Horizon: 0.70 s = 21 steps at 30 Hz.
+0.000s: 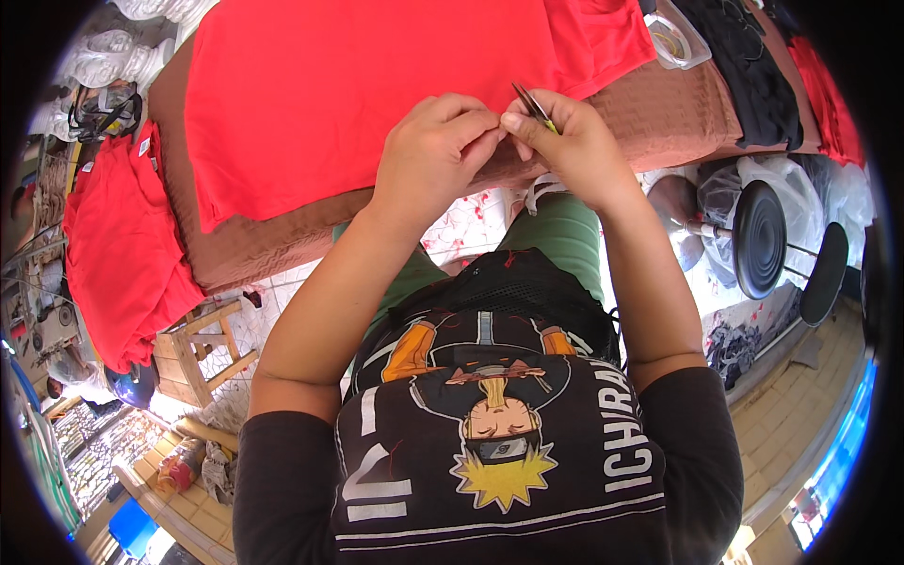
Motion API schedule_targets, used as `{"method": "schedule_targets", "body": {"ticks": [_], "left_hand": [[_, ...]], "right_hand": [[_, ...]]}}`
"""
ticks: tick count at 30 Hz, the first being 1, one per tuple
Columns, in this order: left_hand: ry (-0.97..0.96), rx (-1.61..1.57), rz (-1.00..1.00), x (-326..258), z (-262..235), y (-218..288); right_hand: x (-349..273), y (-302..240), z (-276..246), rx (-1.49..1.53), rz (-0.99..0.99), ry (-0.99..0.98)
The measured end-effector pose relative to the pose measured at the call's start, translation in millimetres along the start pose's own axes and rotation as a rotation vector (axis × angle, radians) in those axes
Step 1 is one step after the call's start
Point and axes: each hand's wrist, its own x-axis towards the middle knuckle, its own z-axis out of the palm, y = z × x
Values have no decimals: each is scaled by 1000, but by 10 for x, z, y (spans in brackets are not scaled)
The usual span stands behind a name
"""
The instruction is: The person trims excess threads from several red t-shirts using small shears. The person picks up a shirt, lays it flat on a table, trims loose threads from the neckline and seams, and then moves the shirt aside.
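Note:
Over the near edge of the brown-covered table, my two hands meet with their fingertips almost touching. My left hand [435, 146] is closed in a pinch; whatever lies between its fingers is too small to make out. In my right hand [576, 149] sits a pair of thread snips [533, 106], with dark pointed blades angled up and left and a yellowish handle partly hidden by the fingers. The thumb and forefinger of that hand press together beside the left fingertips. Beyond the hands, a bright red fabric piece [358, 85] lies spread flat on the brown cover [659, 113].
A clear plastic container [680, 38] stands at the table's far right, beside black cloth [744, 66]. Red garments [122, 245] hang in a pile at left, above a wooden stool [202, 353]. Black round discs on a metal bar [759, 240] and plastic bags [791, 202] are at right.

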Motion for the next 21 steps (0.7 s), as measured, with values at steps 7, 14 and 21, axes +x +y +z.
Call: {"method": "schedule_targets", "body": {"ticks": [7, 14, 21], "left_hand": [[-185, -127, -302, -36, 36, -57], [-245, -329, -527, 122, -24, -113], [-193, -411, -531, 135, -7, -109]], "right_hand": [[19, -243, -37, 474, 23, -18], [12, -79, -37, -138, -133, 132], [2, -31, 184, -583, -314, 241]]}}
